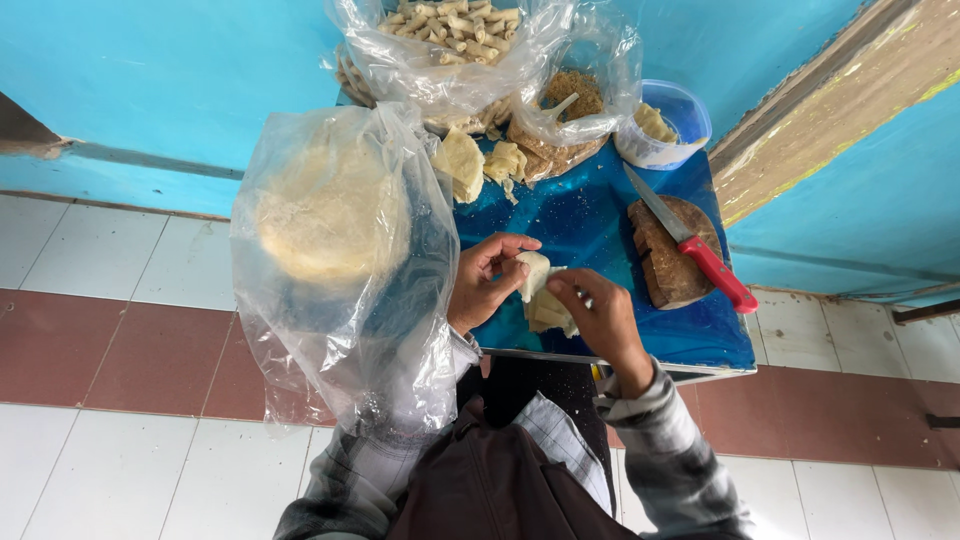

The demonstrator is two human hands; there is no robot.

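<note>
Left hand [483,285] is curled around a pale dough wrapper [533,272], pinching its edge, while the right hand [600,312] grips the other side with fingers closed on it, both just above the near edge of the shiny blue desk [600,225]. Few more wrappers sit stacked right under the hands. Red-handled knife [690,240] lies on a wooden board [668,258] to the right. Big clear bag of flat rounds [335,250] hangs on the left, and a bag of finished rolls [450,40] sits at the far edge.
</note>
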